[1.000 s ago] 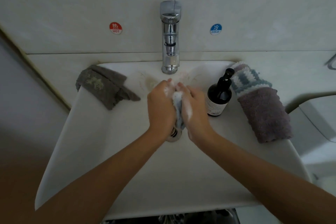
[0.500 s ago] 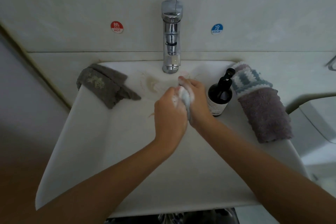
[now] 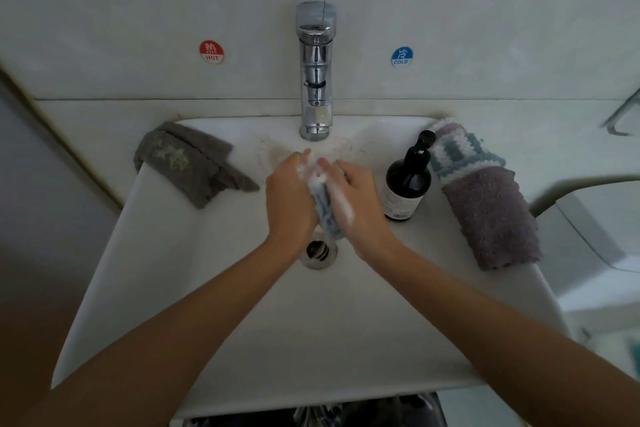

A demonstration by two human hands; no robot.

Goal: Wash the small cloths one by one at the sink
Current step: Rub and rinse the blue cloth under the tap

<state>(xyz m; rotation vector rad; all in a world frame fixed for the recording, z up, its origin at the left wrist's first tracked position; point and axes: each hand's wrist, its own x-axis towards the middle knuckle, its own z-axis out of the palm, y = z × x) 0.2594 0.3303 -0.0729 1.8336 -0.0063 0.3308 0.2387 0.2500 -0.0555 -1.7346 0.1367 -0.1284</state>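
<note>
Soapy scrub over the drain!
Left hand (image 3: 291, 198) and right hand (image 3: 356, 201) both grip 1 lathered blue cloth (image 3: 325, 215) mid-sink (image 3: 207, 288); unrinsed. Grey cloth (image 3: 187, 163) at the back-left rim, 2 folded cloths (image 3: 485, 198) at the right rim look unwashed.

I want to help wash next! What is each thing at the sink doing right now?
Left hand: grips the blue cloth.
Right hand: grips it too, soapy.
Blue cloth: bunched, sudsy.
Tap: no water seen running.
Drain: unplugged.
Grey cloth: draped over rim.
Purple cloth: lying on rim.
Bottle: upright.
</note>
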